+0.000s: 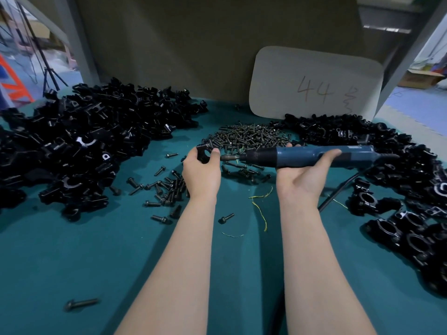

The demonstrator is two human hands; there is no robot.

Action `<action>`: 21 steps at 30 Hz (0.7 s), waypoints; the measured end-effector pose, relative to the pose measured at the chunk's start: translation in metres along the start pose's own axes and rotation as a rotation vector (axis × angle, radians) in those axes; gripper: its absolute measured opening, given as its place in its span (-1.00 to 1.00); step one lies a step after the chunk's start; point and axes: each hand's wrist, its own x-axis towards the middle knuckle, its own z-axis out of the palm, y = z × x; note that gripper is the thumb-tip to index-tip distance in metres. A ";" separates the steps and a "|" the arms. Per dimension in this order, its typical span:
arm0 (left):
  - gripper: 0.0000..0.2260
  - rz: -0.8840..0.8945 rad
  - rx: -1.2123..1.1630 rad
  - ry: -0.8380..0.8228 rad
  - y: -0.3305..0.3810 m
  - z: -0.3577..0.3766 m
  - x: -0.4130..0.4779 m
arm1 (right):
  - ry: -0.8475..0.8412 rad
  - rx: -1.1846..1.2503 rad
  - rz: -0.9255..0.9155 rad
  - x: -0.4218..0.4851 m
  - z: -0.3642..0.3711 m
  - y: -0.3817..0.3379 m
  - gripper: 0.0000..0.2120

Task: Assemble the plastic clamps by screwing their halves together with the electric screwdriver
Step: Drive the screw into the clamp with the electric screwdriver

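Teal table point(121, 250) bears far more loose halves point(72, 146) left of the screw pile point(251, 136) than finished clamps point(399, 226) right of it, so most work seems left; just before it, the left hand point(202, 172) grips a clamp point(205, 153) in its fingers, and the right hand point(304, 175) wraps the electric screwdriver point(314, 155) aimed at it.

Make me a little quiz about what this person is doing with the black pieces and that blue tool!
1. True or false: the right hand holds the blue screwdriver.
2. Pick one: what does the left hand hold? A) a black clamp B) a yellow wire C) a spoon
3. Fill the gap: the number written on the white card at the back of the table is ___.

Key: 1 true; 2 A; 3 44.
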 end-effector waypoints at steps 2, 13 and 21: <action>-0.90 0.016 0.047 0.024 -0.002 0.001 0.001 | 0.009 -0.040 -0.023 -0.002 0.001 0.003 -0.43; -0.85 0.046 0.126 0.080 -0.005 0.004 -0.002 | 0.082 -0.139 -0.101 -0.006 0.005 0.007 -0.49; -0.79 0.016 0.123 0.087 -0.003 0.002 -0.001 | 0.074 -0.153 -0.106 -0.009 0.007 0.006 -0.52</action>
